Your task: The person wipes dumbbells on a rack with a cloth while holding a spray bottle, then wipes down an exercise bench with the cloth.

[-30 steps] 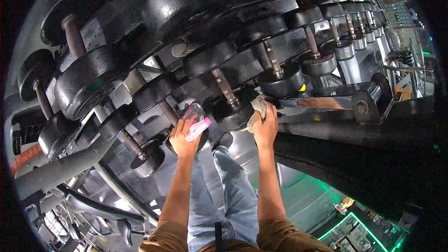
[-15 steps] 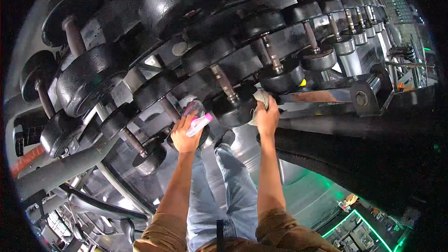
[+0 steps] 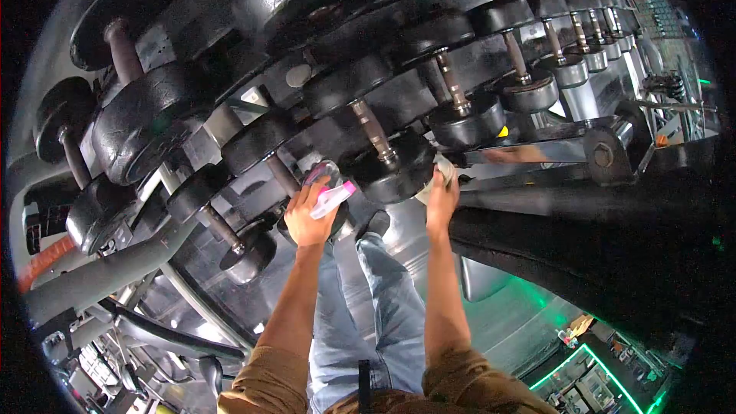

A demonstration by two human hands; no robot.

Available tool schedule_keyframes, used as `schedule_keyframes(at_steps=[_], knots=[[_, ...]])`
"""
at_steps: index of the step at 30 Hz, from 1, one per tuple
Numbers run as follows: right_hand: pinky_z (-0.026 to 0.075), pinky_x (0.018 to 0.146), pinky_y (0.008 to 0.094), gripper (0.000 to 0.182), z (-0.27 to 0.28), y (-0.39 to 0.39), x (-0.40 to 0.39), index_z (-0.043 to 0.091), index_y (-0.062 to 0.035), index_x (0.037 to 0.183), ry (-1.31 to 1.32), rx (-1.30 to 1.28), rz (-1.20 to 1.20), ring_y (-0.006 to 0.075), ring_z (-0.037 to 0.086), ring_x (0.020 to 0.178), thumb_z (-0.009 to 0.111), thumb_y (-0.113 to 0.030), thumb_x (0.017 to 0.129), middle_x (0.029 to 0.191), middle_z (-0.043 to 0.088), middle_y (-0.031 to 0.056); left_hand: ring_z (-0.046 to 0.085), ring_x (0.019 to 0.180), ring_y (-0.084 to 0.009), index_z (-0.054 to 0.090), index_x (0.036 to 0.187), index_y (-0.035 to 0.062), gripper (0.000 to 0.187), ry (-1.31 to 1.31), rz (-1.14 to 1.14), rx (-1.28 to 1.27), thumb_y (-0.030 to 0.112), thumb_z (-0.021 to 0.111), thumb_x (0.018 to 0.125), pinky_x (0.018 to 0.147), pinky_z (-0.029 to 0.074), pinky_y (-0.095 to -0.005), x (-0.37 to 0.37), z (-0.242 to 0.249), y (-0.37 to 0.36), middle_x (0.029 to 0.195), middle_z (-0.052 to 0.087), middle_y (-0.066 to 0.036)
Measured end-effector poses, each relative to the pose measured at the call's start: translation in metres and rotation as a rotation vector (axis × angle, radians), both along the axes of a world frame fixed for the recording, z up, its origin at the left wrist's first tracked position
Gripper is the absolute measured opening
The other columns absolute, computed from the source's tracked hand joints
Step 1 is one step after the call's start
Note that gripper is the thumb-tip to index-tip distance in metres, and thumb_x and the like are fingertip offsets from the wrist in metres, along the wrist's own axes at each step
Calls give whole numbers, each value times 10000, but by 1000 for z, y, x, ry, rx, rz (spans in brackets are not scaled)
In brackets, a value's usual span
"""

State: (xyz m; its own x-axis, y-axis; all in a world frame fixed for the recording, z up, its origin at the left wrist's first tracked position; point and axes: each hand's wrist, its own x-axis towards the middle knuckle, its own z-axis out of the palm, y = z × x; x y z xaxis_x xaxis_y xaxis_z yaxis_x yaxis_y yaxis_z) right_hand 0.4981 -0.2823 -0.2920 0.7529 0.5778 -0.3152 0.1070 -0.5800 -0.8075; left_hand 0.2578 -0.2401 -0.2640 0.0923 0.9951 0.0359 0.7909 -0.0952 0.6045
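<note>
My left hand (image 3: 308,216) is wrapped round a spray bottle (image 3: 331,199) with a white and pink trigger head; its clear body shows past my fingers. Behind that hand a black dumbbell (image 3: 284,175) lies on the rack. In my right hand (image 3: 442,201) is a pale cloth (image 3: 443,166), bunched in closed fingers. The cloth is right at the side of the front head of another black dumbbell (image 3: 395,175), which has a worn metal handle.
Rows of black dumbbells (image 3: 464,119) fill the tiered rack across the view. At right, a dark padded bench (image 3: 529,253) and a bolted metal bracket (image 3: 606,155) stand close to my right arm. Gym machine frames (image 3: 169,337) are at lower left.
My right hand and the cloth have shifted slightly down along the dumbbell head. The left hand keeps its hold on the spray bottle; the view has moved a little.
</note>
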Motion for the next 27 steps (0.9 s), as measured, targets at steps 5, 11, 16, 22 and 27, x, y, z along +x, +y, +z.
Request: schedule_keyframes(at_steps=[5, 11, 16, 22, 27], knots=[[408, 1009, 391, 489, 41, -25, -58, 618, -107, 1244, -387, 334, 245, 318, 542, 1134, 686, -71, 760, 1267, 550, 114, 643, 807, -289, 666, 1088, 198, 404, 25, -8, 11, 317, 758, 713, 717, 526, -403, 0, -2, -1, 879, 651, -52], [493, 866, 391, 574, 36, -44, -98, 667, -231, 1218, -466, 181, 416, 277, 560, 1050, 689, -47, 674, 1217, 563, 46, 642, 810, -288, 671, 1076, 200, 391, 28, -3, -20, 320, 756, 714, 716, 527, -399, -1, -3, -1, 898, 659, -49], [481, 861, 399, 505, 48, -20, -69, 695, -174, 1136, -560, 230, 404, 289, 589, 984, 657, 5, 665, 1124, 621, 43, 642, 798, -288, 671, 1074, 189, 398, -2, 14, 1, 300, 765, 703, 708, 526, -397, 0, 0, -1, 896, 660, -47], [482, 874, 394, 466, 38, -21, -81, 706, -180, 1112, -551, 243, 459, 285, 601, 994, 654, -5, 683, 1128, 623, 58, 650, 785, -328, 672, 1066, 201, 370, -37, 26, 21, 323, 764, 729, 692, 521, -420, 0, -3, -1, 875, 665, -79], [538, 762, 375, 522, 28, -28, -91, 696, -251, 1134, -523, 104, 652, 244, 609, 921, 702, -37, 658, 1137, 613, -51, 643, 772, -334, 668, 1067, 201, 375, -47, 12, 29, 330, 761, 728, 685, 518, -422, 1, 2, 2, 860, 658, -82]])
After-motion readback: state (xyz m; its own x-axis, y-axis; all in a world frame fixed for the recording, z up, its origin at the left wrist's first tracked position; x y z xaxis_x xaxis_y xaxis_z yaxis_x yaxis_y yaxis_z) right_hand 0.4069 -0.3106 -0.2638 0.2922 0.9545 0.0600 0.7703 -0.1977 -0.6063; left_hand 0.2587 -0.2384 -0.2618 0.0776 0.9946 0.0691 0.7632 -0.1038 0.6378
